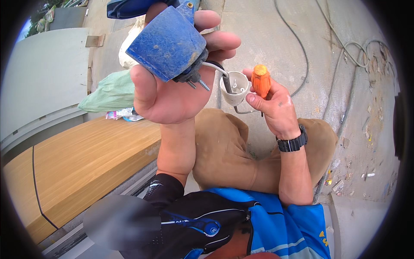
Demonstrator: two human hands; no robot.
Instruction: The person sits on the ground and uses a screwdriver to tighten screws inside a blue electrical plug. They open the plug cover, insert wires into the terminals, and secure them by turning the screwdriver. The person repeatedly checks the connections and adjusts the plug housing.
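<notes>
My left hand (181,97) is palm up, its fingers curled around a scuffed blue plastic housing (170,45). Two screws (202,85) stick out of the housing's black lower end. From that end a grey-white cable (214,66) runs into a white round plastic connector shell (235,98), cup-shaped with its open side up. In my right hand (278,103) is a screwdriver with an orange handle (260,82), the handle's end facing up and most of the shaft hidden. My right thumb and index finger are at the shell's edge; whether they grip it, I cannot tell.
A dark blue object (125,9) lies beyond my left hand. Wood-grain boards (95,151) are stacked at the left, beside a green sack (110,91). Cables (358,56) loop over the concrete floor (258,30), with small litter (338,185) at right. My bent knees are below my hands.
</notes>
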